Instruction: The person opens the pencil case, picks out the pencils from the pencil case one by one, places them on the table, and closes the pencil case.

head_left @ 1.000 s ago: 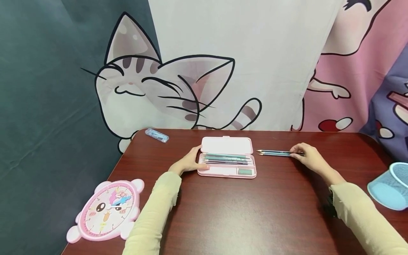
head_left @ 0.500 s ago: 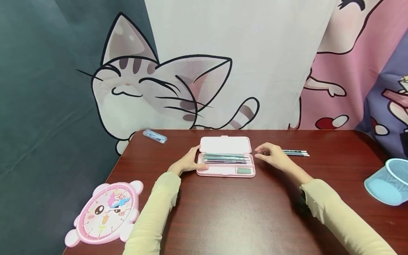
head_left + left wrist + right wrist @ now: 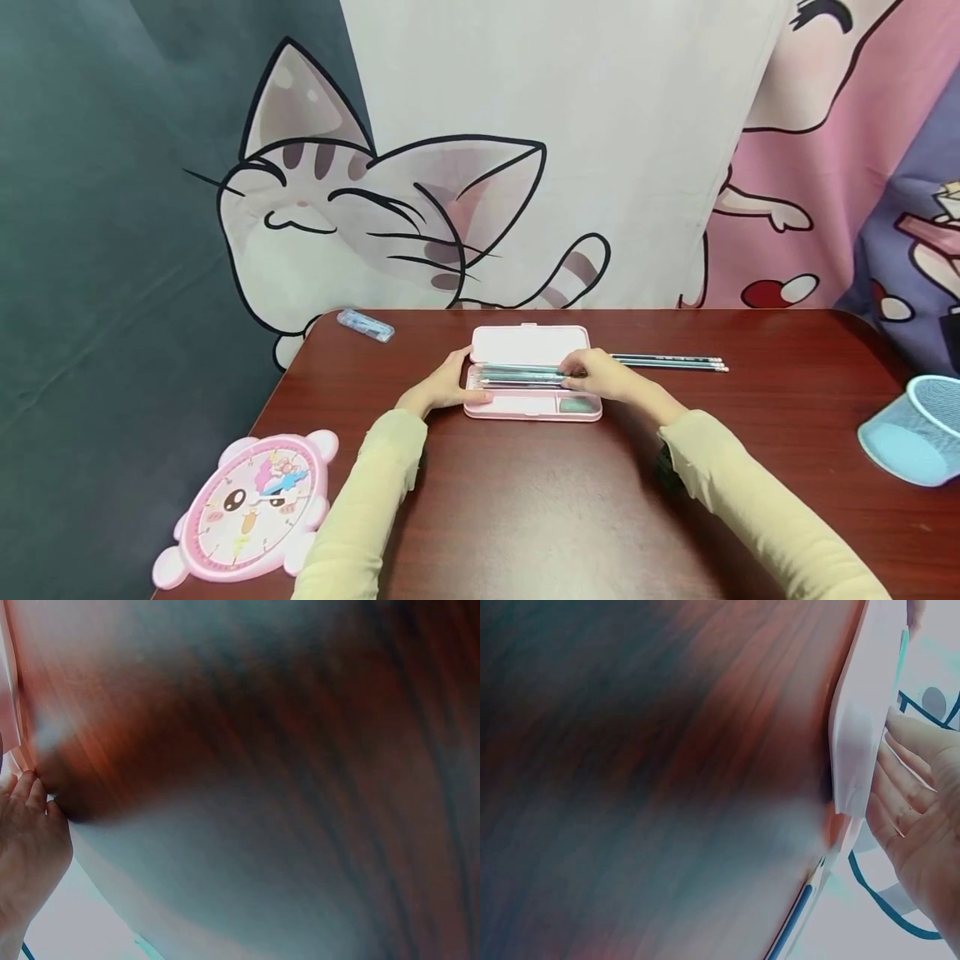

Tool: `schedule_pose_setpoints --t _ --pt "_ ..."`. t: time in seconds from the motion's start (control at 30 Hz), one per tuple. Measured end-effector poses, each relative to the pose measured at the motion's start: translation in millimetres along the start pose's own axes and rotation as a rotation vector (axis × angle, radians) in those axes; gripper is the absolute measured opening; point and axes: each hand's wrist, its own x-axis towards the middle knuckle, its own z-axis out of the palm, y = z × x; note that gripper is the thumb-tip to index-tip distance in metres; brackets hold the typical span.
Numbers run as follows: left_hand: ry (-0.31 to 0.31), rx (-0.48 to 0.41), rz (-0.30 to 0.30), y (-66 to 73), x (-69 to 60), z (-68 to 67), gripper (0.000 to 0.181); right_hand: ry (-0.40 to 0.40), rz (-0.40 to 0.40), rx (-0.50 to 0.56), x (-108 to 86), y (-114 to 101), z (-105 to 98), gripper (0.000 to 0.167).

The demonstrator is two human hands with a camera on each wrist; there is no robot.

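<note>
A pink pencil case [image 3: 532, 406] lies with its lid [image 3: 531, 342] folded back on the table. Several pencils [image 3: 517, 375] lie lengthwise in its rear compartment, and a green eraser [image 3: 576, 405] sits in the small front-right one. My left hand [image 3: 442, 384] grips the case's left end, thumb on the front part and fingers toward the back. My right hand [image 3: 600, 374] is over the right end, thumb and fingertips apart around the pencil ends; contact there is hard to see. The right wrist view shows these fingers [image 3: 900, 784] mostly straight beside the case wall [image 3: 857, 742].
More pencils [image 3: 671, 362] lie on the table right of the case. A blue transparent item [image 3: 365, 325] is at the back left, a pink animal-faced clock [image 3: 247, 508] at the front left. A blue mesh holder [image 3: 911, 433] stands at the right. A printed curtain hangs behind.
My right hand has let go of the pencils on the right and moved left to those in the case. My left hand has stayed on the case's left end.
</note>
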Motion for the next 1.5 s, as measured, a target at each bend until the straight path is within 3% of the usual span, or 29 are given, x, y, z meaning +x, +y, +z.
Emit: schedule_pose_setpoints --t 0.3,0.53,0.63,0.7,0.9,1.13,1.5 --pt "-0.001 0.006 0.006 -4.4 3.6 2.7 0.103 -0.002 0.011 -0.065 2.8 -3.2 4.9 0.016" --pt "-0.001 0.019 -0.004 -3.0 2.7 0.4 0.102 0.044 -0.062 -0.234 2.3 -9.5 4.4 0.012" --pt "-0.004 0.017 0.0 -1.6 1.8 0.0 0.102 0.073 -0.071 -0.251 3.1 -8.8 4.2 0.012" --pt "-0.005 0.011 0.003 -1.1 1.3 -0.1 0.102 0.105 -0.072 -0.222 3.9 -6.6 4.5 0.012" --pt "-0.004 0.01 -0.006 -1.2 1.4 -0.2 0.102 0.217 -0.048 0.013 3.6 -1.6 5.1 0.011" --pt "-0.001 -0.005 -0.02 0.0 1.9 -1.0 0.103 0.237 0.043 0.167 -0.5 -1.1 0.1 0.014" --pt "-0.001 -0.013 -0.011 0.8 -0.4 -1.6 0.101 0.248 0.092 0.156 -21.2 11.5 -12.2 0.016"
